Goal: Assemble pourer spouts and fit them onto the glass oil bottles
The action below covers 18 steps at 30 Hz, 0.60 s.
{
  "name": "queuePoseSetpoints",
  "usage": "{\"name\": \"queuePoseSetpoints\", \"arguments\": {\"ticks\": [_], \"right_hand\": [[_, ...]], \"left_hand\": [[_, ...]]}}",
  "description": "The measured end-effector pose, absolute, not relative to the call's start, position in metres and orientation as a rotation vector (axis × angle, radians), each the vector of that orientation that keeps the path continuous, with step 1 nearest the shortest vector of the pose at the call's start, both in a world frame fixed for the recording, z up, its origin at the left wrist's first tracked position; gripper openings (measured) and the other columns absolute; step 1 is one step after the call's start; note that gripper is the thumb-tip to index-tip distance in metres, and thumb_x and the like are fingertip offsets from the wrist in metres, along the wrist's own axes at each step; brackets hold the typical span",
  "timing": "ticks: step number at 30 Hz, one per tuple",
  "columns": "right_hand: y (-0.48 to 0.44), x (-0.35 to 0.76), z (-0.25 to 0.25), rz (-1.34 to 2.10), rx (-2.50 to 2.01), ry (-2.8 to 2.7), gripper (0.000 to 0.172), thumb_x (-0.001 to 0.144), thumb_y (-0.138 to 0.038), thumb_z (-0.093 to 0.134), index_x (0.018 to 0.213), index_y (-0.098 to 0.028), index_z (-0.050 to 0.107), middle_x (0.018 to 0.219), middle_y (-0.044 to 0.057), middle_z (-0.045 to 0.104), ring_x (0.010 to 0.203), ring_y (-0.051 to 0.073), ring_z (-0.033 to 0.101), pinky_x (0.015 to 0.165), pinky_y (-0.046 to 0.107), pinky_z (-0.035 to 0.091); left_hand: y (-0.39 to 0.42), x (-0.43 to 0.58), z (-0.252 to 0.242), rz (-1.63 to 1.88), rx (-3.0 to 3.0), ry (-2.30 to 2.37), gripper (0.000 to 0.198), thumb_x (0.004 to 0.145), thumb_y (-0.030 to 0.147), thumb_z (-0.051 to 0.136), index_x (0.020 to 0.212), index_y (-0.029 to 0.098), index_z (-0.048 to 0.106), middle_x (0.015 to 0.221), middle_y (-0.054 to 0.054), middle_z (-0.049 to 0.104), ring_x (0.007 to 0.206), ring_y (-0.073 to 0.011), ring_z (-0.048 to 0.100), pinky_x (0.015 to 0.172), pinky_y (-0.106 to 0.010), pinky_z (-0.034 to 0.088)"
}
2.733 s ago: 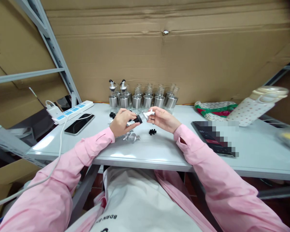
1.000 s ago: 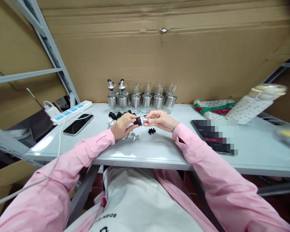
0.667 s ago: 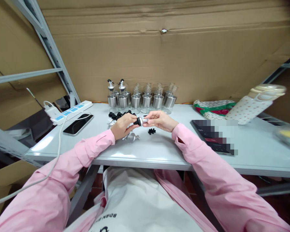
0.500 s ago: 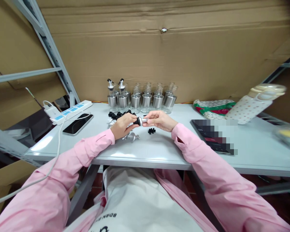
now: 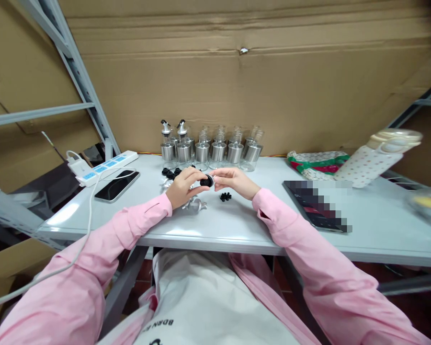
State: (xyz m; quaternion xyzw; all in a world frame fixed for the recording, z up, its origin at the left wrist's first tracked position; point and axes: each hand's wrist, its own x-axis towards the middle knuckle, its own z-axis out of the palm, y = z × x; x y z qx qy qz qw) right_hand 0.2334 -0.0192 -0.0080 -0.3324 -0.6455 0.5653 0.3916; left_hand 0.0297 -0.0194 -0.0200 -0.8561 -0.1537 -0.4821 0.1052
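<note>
Between my two hands is a bottle pourer [image 5: 206, 180] with a ribbed black stopper and a silver collar, its stopper end turned partly towards me. My left hand [image 5: 184, 187] pinches the black stopper between thumb and fingers. The fingers of my right hand [image 5: 235, 181] close on the silver end and hide most of it. Loose silver pourer tops [image 5: 196, 205] lie just below my left hand. Several black stoppers [image 5: 170, 172] sit behind that hand, partly covered by it. A small cluster of black caps [image 5: 225, 196] rests under my right hand.
Steel-and-glass bottles [image 5: 218, 151] stand in rows at the back, two with pourers fitted. A phone [image 5: 118, 186] and power strip [image 5: 107, 167] with a white cable are at left. At right are a dark tablet [image 5: 314, 206], a patterned cloth [image 5: 319, 160] and a tilted dotted tumbler [image 5: 371, 160].
The pourer has been turned, so its black stopper end now faces more towards me and its silver end is more hidden. Both hands keep their hold in nearly the same place.
</note>
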Motion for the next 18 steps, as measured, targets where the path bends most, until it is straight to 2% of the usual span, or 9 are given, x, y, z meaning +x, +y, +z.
{"name": "queuePoseSetpoints", "arguments": {"ticks": [3, 5, 8, 12, 15, 18], "right_hand": [[-0.0206, 0.2315, -0.0070, 1.245, -0.864, -1.658, 0.032, 0.066, -0.033, 0.071, 0.095, -0.020, 0.067, 0.070, -0.004, 0.060, 0.050, 0.004, 0.050, 0.052, 0.019, 0.048], [-0.0227, 0.2309, -0.0054, 1.226, -0.842, -1.658, 0.033, 0.067, -0.032, 0.071, 0.098, -0.022, 0.065, 0.070, -0.004, 0.059, 0.049, 0.004, 0.048, 0.048, 0.019, 0.046], [-0.0264, 0.2299, -0.0042, 1.404, -0.815, -1.753, 0.038, 0.071, -0.036, 0.068, 0.105, -0.020, 0.061, 0.067, -0.003, 0.062, 0.050, 0.007, 0.055, 0.053, 0.022, 0.050], [-0.0287, 0.2284, -0.0060, 1.552, -0.823, -1.777, 0.043, 0.070, -0.037, 0.069, 0.107, -0.019, 0.055, 0.071, 0.000, 0.068, 0.061, 0.014, 0.066, 0.062, 0.028, 0.055], [-0.0274, 0.2290, -0.0078, 1.559, -0.810, -1.710, 0.041, 0.070, -0.034, 0.069, 0.105, -0.018, 0.054, 0.065, -0.001, 0.067, 0.061, 0.014, 0.067, 0.065, 0.029, 0.056], [-0.0262, 0.2295, -0.0084, 1.556, -0.798, -1.672, 0.040, 0.068, -0.028, 0.069, 0.104, -0.017, 0.054, 0.070, -0.002, 0.066, 0.058, 0.011, 0.065, 0.064, 0.028, 0.056]], "left_hand": [[-0.0204, 0.0306, -0.0189, -1.452, -2.472, -0.525, 0.021, 0.083, 0.036, 0.057, 0.089, 0.017, 0.056, 0.075, -0.002, 0.060, 0.070, -0.0129, 0.055, 0.068, -0.028, 0.044], [-0.0204, 0.0310, -0.0188, -1.435, -2.453, -0.547, 0.022, 0.083, 0.038, 0.057, 0.087, 0.016, 0.056, 0.070, -0.001, 0.059, 0.067, -0.0128, 0.053, 0.066, -0.028, 0.042], [-0.0203, 0.0316, -0.0200, -1.385, -2.478, -0.538, 0.022, 0.083, 0.037, 0.056, 0.089, 0.016, 0.057, 0.073, -0.002, 0.060, 0.068, -0.0130, 0.054, 0.066, -0.028, 0.041], [-0.0212, 0.0327, -0.0223, -1.369, -2.564, -0.488, 0.022, 0.085, 0.034, 0.055, 0.096, 0.015, 0.057, 0.082, -0.005, 0.059, 0.076, -0.0135, 0.055, 0.069, -0.026, 0.044], [-0.0222, 0.0330, -0.0220, -1.358, -2.596, -0.459, 0.024, 0.084, 0.029, 0.057, 0.102, 0.014, 0.055, 0.090, -0.007, 0.059, 0.080, -0.0139, 0.056, 0.072, -0.027, 0.046], [-0.0228, 0.0322, -0.0205, -1.271, -2.543, -0.507, 0.021, 0.085, 0.023, 0.053, 0.105, 0.015, 0.054, 0.093, -0.008, 0.061, 0.085, -0.0156, 0.056, 0.078, -0.031, 0.045]]}}
